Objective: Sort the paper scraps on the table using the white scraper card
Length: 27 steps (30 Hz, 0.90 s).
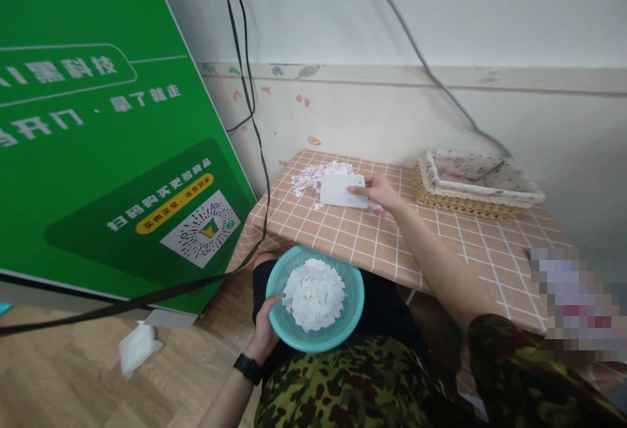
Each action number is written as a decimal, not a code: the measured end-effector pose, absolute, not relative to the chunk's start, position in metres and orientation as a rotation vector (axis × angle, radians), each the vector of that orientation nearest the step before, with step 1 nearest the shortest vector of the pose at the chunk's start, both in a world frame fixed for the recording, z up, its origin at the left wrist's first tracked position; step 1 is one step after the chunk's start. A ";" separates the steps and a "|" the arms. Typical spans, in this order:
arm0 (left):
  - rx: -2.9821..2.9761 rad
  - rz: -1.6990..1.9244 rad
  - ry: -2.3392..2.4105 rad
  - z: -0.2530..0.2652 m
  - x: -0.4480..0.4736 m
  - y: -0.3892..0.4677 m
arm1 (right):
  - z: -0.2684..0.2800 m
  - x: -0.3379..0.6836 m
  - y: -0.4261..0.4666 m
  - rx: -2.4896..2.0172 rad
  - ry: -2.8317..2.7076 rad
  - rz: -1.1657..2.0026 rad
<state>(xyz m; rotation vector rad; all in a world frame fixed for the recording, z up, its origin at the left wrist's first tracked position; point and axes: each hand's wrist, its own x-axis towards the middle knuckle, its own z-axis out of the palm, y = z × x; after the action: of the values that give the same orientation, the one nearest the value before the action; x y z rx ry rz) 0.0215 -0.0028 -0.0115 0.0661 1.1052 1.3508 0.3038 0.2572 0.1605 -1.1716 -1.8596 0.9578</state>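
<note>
Up on the table (337, 235), the card (337, 193) was held right at the pile (318, 174)! It was grasped at its right end by the right hand (379, 191), with 1 digit laid over the face that was turned to the wearer; the other fingers were partly hidden, and how hard they were pressed could not be told. The card's long axis was lined up left to right across the view, its free end pointed left and its gripped end right, a small dark hole shown near the upper right corner. Part of the pile, white with pink, was covered by it, and more pinkish bits (378, 210) were seen below the hand.

Down at the lap, the basin (358, 307) was clasped by the left hand (266, 325), the thumb hooked over the left of the rim, the rest of the fingers largely concealed. Round and green, it was set close under the table's front edge, its mouth faced upward, a white heap (313, 294) mounded in its middle.

On the left wrist a watch (248, 369) was worn. Beyond the right hand, a lined basket (465, 204) was placed by the wall (372, 117), its long axis also laid left to right.
</note>
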 end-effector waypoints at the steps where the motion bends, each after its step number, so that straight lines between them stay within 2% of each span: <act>1: 0.065 1.347 1.105 -0.011 0.022 -0.003 | 0.160 0.300 0.255 -1.159 -1.847 0.967; 6: 0.067 1.336 1.089 -0.009 0.023 -0.002 | 0.165 0.290 0.246 -1.091 -1.837 1.040; 11: 0.077 1.335 1.074 -0.007 0.024 -0.001 | 0.173 0.304 0.251 -1.192 -1.913 0.911; 27: 0.073 1.349 1.107 -0.011 0.023 -0.001 | 0.175 0.310 0.254 -1.192 -1.890 0.848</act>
<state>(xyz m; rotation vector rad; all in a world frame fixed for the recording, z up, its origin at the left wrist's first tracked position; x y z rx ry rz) 0.0234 -0.0015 -0.0112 0.0726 1.1069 1.3486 0.3098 0.2541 0.1750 -1.1918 -1.8905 0.8476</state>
